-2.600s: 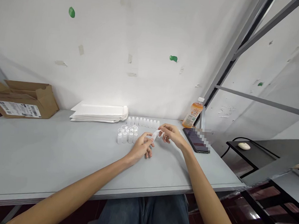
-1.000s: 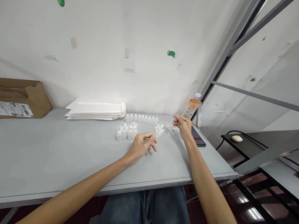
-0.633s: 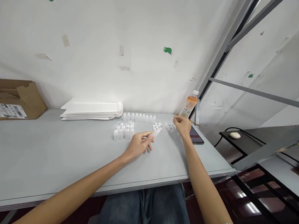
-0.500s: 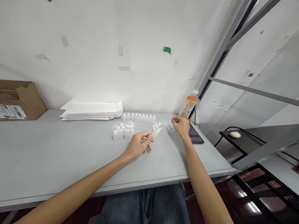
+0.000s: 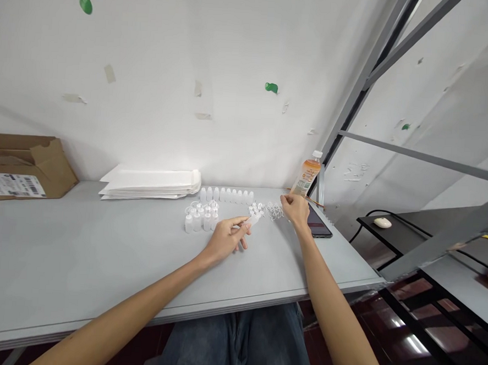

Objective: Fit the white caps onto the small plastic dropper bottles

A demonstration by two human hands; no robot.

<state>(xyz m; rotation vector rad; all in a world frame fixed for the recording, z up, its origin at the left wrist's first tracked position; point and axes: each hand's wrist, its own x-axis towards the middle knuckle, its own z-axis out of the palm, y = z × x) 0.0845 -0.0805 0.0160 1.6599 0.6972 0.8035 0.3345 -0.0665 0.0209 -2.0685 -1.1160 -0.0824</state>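
My left hand [image 5: 227,237] pinches a small translucent white dropper bottle [image 5: 253,220] between thumb and fingers, its body tilted up to the right. Just beyond it lies a cluster of small white caps [image 5: 255,208]. My right hand [image 5: 296,210] is closed in a pinch beside a tangle of thin white loops [image 5: 273,211]; what its fingertips hold, if anything, is too small to tell. A group of capped bottles [image 5: 198,219] stands left of my left hand. Behind them runs a row of white bottles [image 5: 227,194] without visible loops.
A drink bottle with an orange label [image 5: 306,175] stands behind my right hand, and a dark tablet or phone [image 5: 319,224] lies beside it. White flat packets [image 5: 151,182] are stacked near the wall. A cardboard box [image 5: 57,168] sits far left. Metal frame bars [image 5: 351,114] rise at right.
The camera view has tilted slightly, so the scene sits a little lower. Both hands keep nearly the same places and grips.
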